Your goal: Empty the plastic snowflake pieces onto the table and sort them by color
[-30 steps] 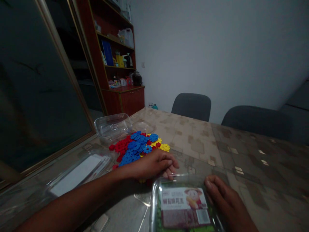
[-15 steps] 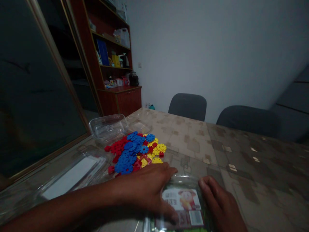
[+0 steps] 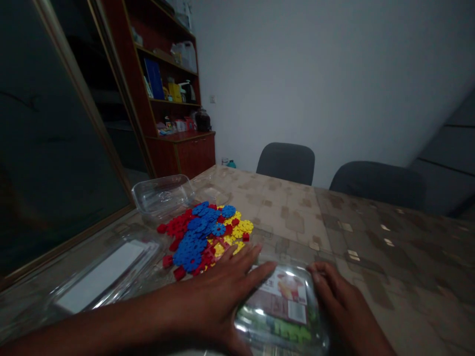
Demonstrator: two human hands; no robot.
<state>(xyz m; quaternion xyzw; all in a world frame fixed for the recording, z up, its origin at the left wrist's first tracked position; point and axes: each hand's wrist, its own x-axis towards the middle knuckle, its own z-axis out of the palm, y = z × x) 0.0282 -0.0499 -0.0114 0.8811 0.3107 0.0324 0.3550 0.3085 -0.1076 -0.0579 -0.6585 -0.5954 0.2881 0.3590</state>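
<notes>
Both hands clasp a clear plastic box point(image 3: 284, 309) with a printed label on its lid, which sits tilted at the near edge of the table point(image 3: 356, 232), its far end raised toward the camera so that light glares off the lid. The left hand point(image 3: 218, 291) lies across the box's left side with fingers spread flat, reaching over the label, while the thumb side wraps the near corner; the right hand point(image 3: 343, 309) cups the right edge, fingers curled against the wall. Held from both flanks like this, the box is braced between the palms and not pinched at any one point. Green contents show through the clear wall below the label.

Just beyond the left hand, nearly touching its fingertips, lies a loose heap of snowflake building discs point(image 3: 204, 235) in blue, red and yellow. Behind the heap stands an empty clear tub point(image 3: 163, 195), and to the left lies another clear lidded box point(image 3: 100, 274) with a white sheet inside. Two grey chairs point(image 3: 285, 162) stand at the far side, and a wooden shelf unit point(image 3: 166, 84) fills the corner
</notes>
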